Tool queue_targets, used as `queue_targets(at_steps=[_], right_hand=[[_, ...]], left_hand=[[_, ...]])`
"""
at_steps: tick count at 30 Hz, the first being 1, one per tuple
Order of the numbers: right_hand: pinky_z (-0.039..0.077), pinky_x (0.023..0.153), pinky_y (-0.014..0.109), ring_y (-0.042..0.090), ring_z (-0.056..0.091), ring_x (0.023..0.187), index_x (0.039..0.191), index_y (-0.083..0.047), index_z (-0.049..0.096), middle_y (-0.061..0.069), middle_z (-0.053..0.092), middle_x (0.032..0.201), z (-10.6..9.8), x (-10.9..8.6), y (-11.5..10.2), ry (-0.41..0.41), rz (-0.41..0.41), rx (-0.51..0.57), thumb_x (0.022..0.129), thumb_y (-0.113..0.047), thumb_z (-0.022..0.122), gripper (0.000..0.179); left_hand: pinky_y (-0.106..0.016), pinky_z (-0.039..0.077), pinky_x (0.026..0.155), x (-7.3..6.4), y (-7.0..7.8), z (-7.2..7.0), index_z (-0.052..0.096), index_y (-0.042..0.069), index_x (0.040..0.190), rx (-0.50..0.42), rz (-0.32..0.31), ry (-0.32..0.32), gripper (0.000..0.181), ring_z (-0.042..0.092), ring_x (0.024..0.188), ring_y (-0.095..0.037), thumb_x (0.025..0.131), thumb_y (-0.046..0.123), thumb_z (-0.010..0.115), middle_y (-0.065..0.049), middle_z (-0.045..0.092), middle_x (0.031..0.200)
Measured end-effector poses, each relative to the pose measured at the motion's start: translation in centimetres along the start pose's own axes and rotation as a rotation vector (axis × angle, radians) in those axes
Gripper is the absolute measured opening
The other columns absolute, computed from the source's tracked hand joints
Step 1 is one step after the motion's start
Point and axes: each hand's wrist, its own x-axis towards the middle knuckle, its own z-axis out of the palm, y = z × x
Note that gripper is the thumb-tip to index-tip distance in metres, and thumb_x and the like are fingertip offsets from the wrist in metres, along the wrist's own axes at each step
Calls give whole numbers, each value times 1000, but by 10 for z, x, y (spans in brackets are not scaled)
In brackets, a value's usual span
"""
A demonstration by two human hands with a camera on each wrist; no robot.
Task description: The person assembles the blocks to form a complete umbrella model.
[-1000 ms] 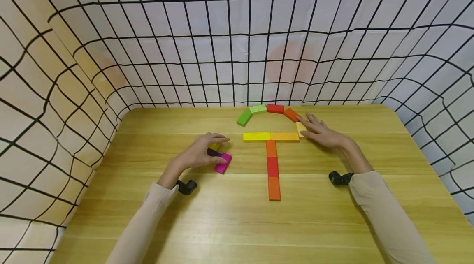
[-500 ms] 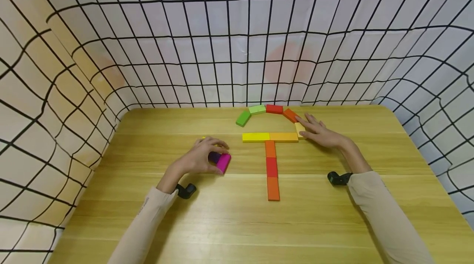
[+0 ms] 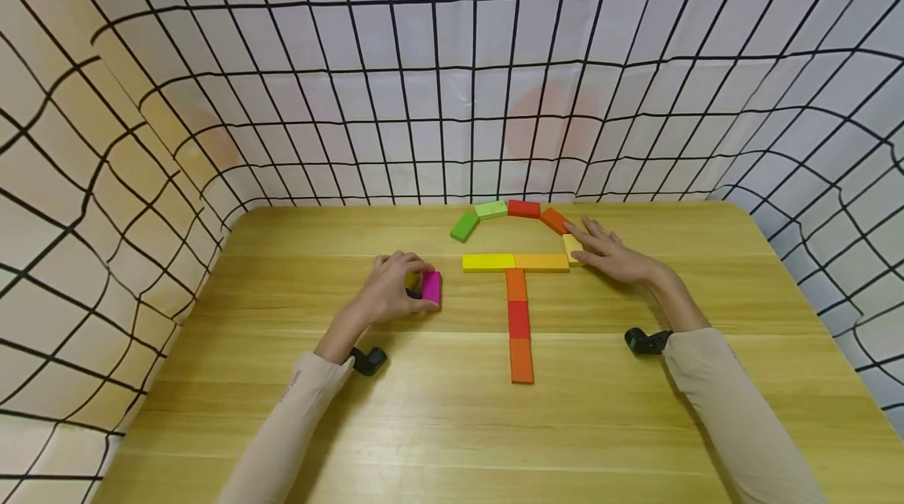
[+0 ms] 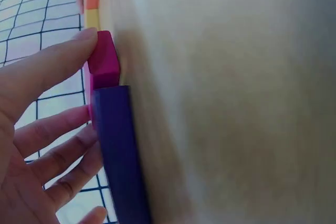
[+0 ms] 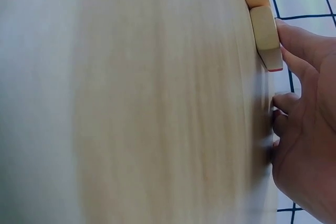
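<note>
My left hand (image 3: 388,288) pinches a magenta block (image 3: 432,289) between thumb and fingertips, left of the row of blocks. In the left wrist view a dark purple block (image 4: 121,150) lies just beside the magenta one. A yellow block (image 3: 413,281) shows partly, mostly covered by the hand. With fingers extended, my right hand (image 3: 610,254) rests at the right end of the arch, its thumb touching a pale yellow block (image 3: 570,243) and its fingers by an orange-red block (image 3: 554,220).
A red block (image 3: 524,209), a light green block (image 3: 491,210) and a green block (image 3: 464,226) continue the arch. Below it run a yellow bar (image 3: 489,262) and an orange bar (image 3: 542,262), with a red and orange stem (image 3: 519,319). Grid-patterned cloth (image 3: 452,96) surrounds the wooden table (image 3: 438,425).
My left hand has closed its thumb and fingers on the magenta block, which has turned more upright in view and shifted slightly away from me. The right hand stays where it was.
</note>
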Motion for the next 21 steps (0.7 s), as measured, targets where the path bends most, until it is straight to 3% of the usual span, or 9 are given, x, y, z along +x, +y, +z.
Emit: queue_targets(at_steps=[4,12,21], right_hand=[[-14,123,70,45,-18,158,168,-17,11,24,-13,172,0,0,0,0,-8,14,111,-32,46,69],[-14,123,69,44,-18,159,168,-17,12,23,-13,173,1,0,-2,4,-6,3,111,-32,45,67],[-15,122,70,45,-19,158,168,-16,12,25,-13,172,1,-1,2,19,-23,28,111,-35,45,68]], left_hand=[[-52,38,103,0,-2,3,71,8,129,2,-9,-11,61,59,122,-31,79,37,91,-14,68,131],[-55,36,109,-1,-9,1,69,7,131,-87,-18,-44,63,57,127,-34,77,30,93,-12,66,132],[-55,36,110,15,-9,3,70,5,130,-192,-20,24,60,59,112,-32,79,27,92,-13,66,121]])
